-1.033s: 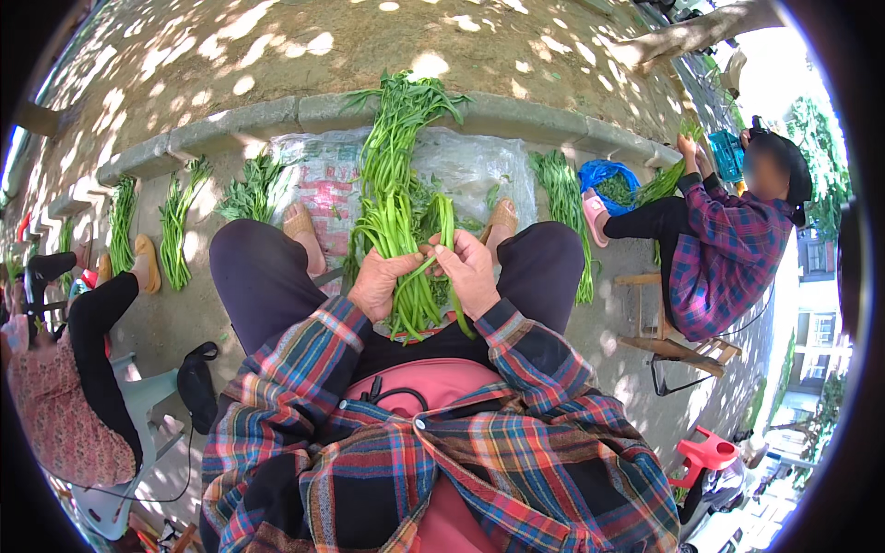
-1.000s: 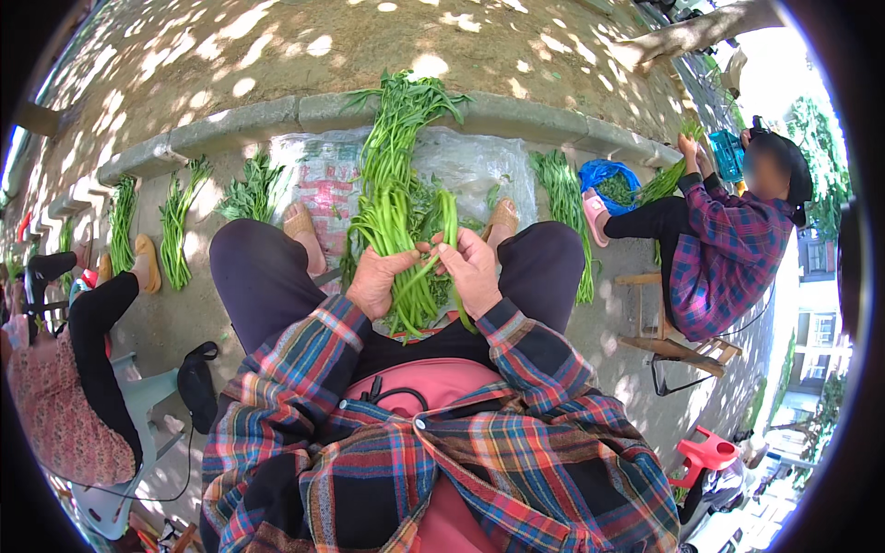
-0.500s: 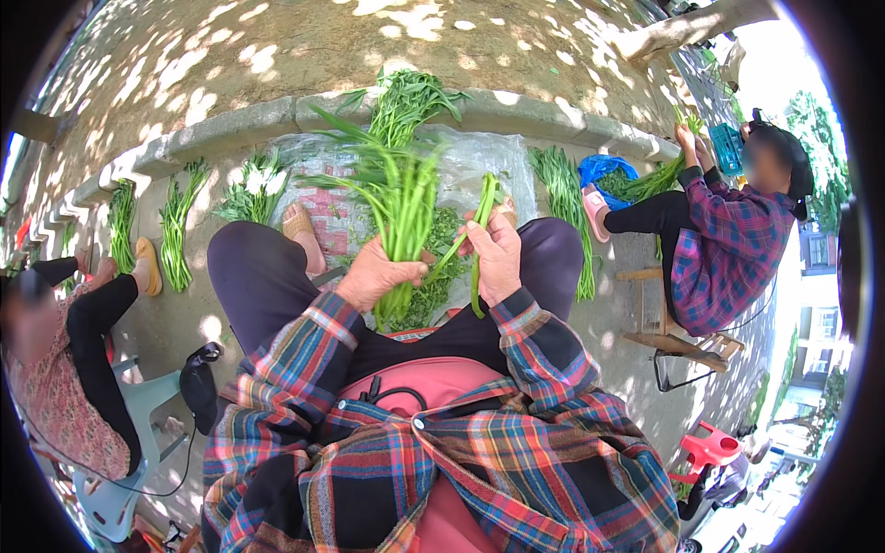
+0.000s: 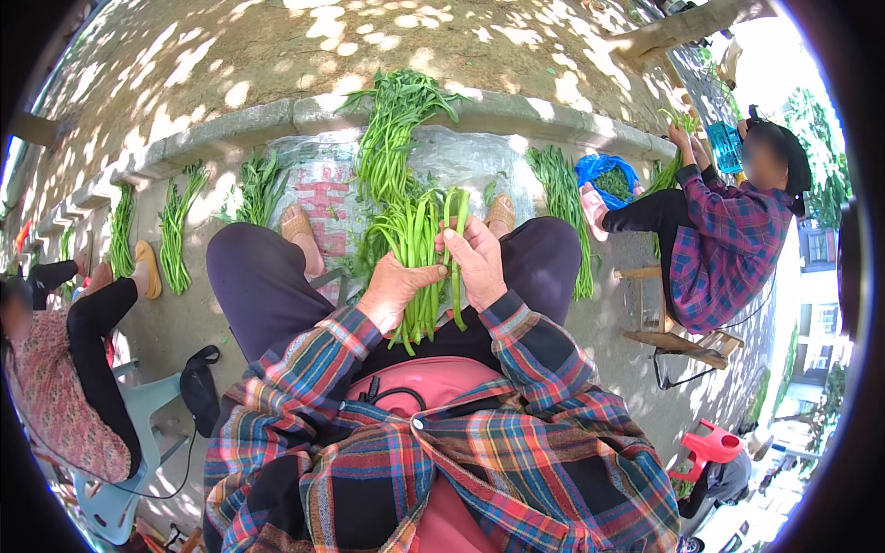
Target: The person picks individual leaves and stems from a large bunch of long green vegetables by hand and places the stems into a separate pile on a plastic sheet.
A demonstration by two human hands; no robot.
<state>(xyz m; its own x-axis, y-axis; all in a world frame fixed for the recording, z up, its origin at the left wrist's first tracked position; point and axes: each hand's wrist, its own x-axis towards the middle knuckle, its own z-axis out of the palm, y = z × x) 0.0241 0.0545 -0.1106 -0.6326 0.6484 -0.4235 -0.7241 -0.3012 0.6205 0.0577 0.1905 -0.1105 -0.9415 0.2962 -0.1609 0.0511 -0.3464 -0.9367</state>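
Sun-dappled ground (image 4: pixel 277 64) spreads across the top of the frame, bounded by a curved stone curb (image 4: pixel 230 138). At the centre, we wrap our left hand (image 4: pixel 392 290) around a bundle of green stems (image 4: pixel 415 235); just beside it, our right hand (image 4: pixel 475 265) pinches a few stems (image 4: pixel 457 304). Above, leafy greens (image 4: pixel 387 147) lie across a plastic sheet (image 4: pixel 479 166), reaching the curb.

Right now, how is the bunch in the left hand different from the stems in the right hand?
The bunch in the left hand is thick; the stems in the right hand are only a few. The bunch fans out at its upper part; the stems make a narrow strip. Both are green.
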